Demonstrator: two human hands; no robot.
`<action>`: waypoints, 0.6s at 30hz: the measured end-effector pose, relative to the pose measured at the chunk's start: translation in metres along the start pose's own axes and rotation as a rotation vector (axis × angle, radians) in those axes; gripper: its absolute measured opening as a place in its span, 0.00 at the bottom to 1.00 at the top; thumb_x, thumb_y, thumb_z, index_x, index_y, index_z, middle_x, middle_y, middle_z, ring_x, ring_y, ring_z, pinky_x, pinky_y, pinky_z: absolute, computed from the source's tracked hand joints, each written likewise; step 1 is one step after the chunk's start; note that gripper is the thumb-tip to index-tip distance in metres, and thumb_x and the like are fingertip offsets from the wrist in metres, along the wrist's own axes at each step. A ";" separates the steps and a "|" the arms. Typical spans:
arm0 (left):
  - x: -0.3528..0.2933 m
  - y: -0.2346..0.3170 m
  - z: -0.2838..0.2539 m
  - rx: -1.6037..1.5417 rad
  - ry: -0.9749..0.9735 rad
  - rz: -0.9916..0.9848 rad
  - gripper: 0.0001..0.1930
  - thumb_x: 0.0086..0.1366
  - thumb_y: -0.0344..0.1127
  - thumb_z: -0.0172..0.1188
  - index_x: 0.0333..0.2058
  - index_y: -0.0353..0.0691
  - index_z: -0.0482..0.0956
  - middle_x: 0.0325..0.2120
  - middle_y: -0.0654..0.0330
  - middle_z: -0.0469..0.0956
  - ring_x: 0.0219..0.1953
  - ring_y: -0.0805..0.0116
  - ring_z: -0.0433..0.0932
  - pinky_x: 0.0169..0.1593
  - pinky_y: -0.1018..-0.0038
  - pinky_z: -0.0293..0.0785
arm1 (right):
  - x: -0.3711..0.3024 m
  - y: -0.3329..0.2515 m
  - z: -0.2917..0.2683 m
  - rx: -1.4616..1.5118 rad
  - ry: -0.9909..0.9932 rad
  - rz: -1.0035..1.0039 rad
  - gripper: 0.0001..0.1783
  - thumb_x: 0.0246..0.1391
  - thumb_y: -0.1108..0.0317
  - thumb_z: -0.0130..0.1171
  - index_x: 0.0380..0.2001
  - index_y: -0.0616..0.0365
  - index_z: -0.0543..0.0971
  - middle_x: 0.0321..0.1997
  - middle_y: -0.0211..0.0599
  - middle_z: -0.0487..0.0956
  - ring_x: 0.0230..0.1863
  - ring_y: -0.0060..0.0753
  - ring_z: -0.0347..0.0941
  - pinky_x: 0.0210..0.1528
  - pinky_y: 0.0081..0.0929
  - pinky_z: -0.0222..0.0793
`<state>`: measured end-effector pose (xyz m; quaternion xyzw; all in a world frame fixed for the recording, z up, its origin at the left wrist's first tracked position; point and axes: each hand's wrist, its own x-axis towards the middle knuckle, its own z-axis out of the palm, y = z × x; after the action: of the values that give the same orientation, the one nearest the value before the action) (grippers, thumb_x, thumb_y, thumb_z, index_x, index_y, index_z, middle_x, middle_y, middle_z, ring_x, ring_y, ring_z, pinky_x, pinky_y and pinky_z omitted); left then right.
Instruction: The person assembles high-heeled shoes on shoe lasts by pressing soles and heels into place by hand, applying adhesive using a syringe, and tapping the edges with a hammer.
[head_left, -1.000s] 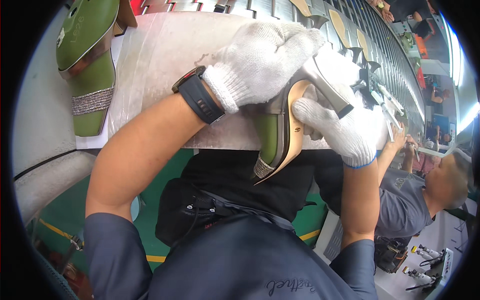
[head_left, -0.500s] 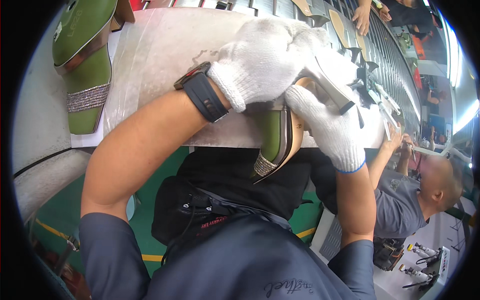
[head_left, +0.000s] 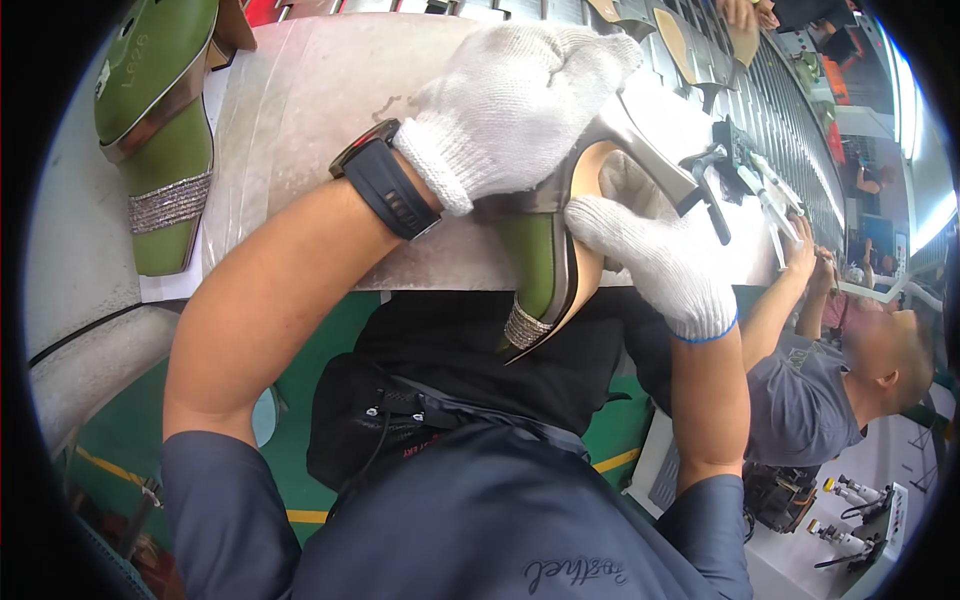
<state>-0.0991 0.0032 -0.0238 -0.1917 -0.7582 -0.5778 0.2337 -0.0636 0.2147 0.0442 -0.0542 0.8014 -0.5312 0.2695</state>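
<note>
Right hand (head_left: 665,240) has its thumb a bit lower on the green shoe (head_left: 541,260), which pokes over the tabletop (head_left: 300,150) edge. Its fingers curl around the shoe. Left hand (head_left: 510,105) hides the shoe's back; I cannot tell what its bent fingers grip. One other green shoe (head_left: 165,165) lies left; three tan soles (head_left: 676,45) show top right.

Marked with letter and digits on insole (head_left: 150,75) of green sandal (head_left: 160,215). Lettered in dark script on navy shirt (head_left: 470,530), in red on black cloth (head_left: 345,425), indistinctly on grey shirt (head_left: 800,420).
</note>
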 end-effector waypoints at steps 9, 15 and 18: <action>0.006 0.013 -0.010 -0.138 -0.228 -0.245 0.18 0.80 0.46 0.63 0.54 0.35 0.86 0.45 0.55 0.87 0.49 0.67 0.85 0.58 0.68 0.79 | 0.013 0.008 0.019 0.018 0.149 -0.171 0.26 0.60 0.64 0.81 0.56 0.67 0.85 0.46 0.35 0.88 0.44 0.25 0.85 0.46 0.30 0.85; 0.003 0.015 -0.015 -0.022 -0.250 -0.217 0.22 0.74 0.51 0.70 0.51 0.36 0.86 0.45 0.57 0.85 0.51 0.68 0.83 0.59 0.68 0.78 | -0.016 0.018 0.003 0.086 0.024 -0.078 0.41 0.59 0.58 0.81 0.69 0.67 0.77 0.54 0.39 0.86 0.50 0.25 0.83 0.53 0.31 0.82; 0.002 0.009 -0.013 0.059 -0.233 -0.175 0.24 0.72 0.52 0.72 0.52 0.37 0.86 0.45 0.57 0.85 0.51 0.68 0.83 0.59 0.68 0.78 | -0.025 0.011 0.009 0.071 -0.027 -0.102 0.55 0.55 0.56 0.83 0.79 0.66 0.66 0.60 0.43 0.84 0.56 0.28 0.80 0.60 0.32 0.80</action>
<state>-0.0939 -0.0068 -0.0121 -0.1836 -0.8105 -0.5475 0.0985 -0.0359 0.2218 0.0413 -0.0925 0.7745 -0.5715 0.2548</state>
